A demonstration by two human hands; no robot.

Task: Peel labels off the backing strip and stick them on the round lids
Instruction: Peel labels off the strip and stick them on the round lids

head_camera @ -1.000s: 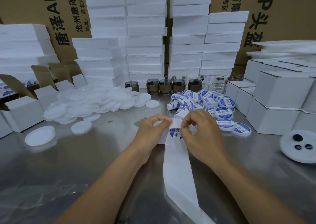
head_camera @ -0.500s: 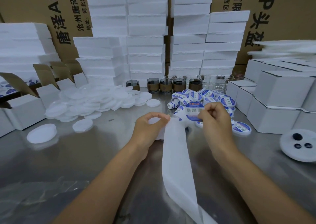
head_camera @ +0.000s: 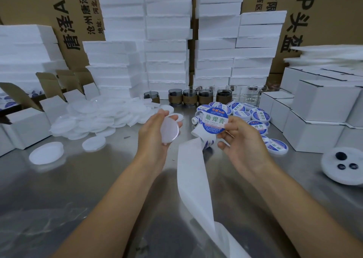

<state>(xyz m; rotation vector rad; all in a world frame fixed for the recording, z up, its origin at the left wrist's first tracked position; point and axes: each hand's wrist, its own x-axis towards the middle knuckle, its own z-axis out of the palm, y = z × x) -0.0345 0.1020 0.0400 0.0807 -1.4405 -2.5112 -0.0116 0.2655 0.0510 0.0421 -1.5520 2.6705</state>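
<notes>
Now label [head_camera: 215,121] off backing strip [head_camera: 193,171], in pinch of right hand [head_camera: 243,141]; left hand [head_camera: 151,137] around bare lid [head_camera: 169,131].

- We see a steel counter [head_camera: 98,179] under everything.
- Stacks of white foam slabs [head_camera: 167,41] stand along its far edge, with printed brown cartons [head_camera: 324,21] behind them.
- In front of the foam is a row of dark glass jars with brown bands [head_camera: 189,98], and clear glass jars [head_camera: 252,96] stand just right of them.
- Closed white boxes [head_camera: 324,100] are stacked at the right edge.
- Open-flapped white boxes [head_camera: 25,128] sit at the left edge.
- A white disc [head_camera: 345,167] near the right edge carries three dark round pieces.
</notes>
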